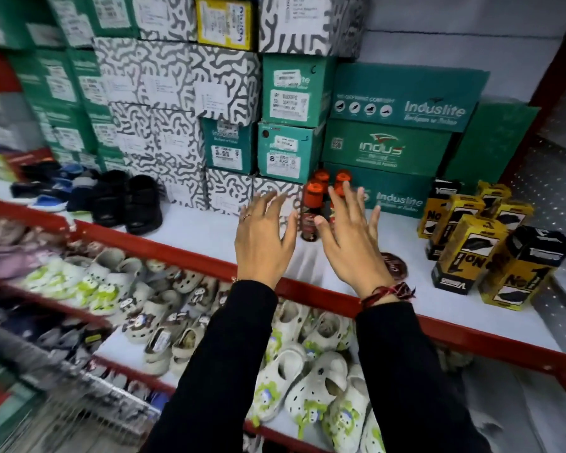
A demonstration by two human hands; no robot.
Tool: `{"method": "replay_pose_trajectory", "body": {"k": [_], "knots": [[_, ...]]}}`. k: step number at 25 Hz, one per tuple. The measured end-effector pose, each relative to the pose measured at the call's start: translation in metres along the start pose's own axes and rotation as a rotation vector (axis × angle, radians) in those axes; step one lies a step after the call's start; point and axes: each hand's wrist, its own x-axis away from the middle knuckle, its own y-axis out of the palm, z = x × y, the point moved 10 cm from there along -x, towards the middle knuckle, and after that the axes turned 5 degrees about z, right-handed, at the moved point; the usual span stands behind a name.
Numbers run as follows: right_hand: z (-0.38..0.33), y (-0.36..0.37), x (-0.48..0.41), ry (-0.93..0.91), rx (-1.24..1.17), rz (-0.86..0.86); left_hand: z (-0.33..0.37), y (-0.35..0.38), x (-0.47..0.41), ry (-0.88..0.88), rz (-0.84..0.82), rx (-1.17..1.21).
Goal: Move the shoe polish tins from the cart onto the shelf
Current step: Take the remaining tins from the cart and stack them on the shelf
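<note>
A round dark-red shoe polish tin (pixel 392 267) lies flat on the white shelf (pixel 209 232), half hidden behind my right wrist. My left hand (pixel 264 241) and my right hand (pixel 352 238) are both raised over the shelf with fingers spread and nothing in them. Between and just beyond them stand several dark bottles with orange caps (pixel 311 210). The wire cart (pixel 79 410) shows blurred at the lower left; I cannot see any tins in it.
Stacked green and patterned shoe boxes (pixel 288 125) fill the back of the shelf. Yellow and black polish cartons (pixel 471 253) stand at the right. Black shoes (pixel 128 201) sit at the left. White clogs (pixel 307 380) crowd the lower shelf behind a red shelf edge (pixel 177 253).
</note>
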Motion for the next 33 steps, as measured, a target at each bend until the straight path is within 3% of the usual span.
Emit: {"method": "replay_pose_trajectory", "body": {"k": [4, 12, 18, 21, 26, 33], "knots": [[-0.069, 0.046, 0.008, -0.142, -0.054, -0.055, -0.061, -0.05, 0.015, -0.078, 0.018, -0.236], [-0.217, 0.167, 0.074, -0.389, -0.21, -0.365, -0.203, -0.166, 0.103, -0.429, 0.051, -0.474], [-0.299, 0.281, 0.166, -0.532, -0.279, -0.677, -0.314, -0.226, 0.213, -0.789, 0.037, -0.579], [-0.315, 0.351, 0.227, -0.576, -0.261, -0.91, -0.374, -0.237, 0.29, -1.082, 0.089, -0.471], [-0.289, 0.472, 0.313, -0.394, -0.236, -1.219, -0.455, -0.207, 0.439, -1.653, 0.216, -0.122], [-0.221, 0.624, 0.394, -0.111, -0.019, -1.422, -0.524, -0.101, 0.575, -2.094, -0.004, -0.04]]}}
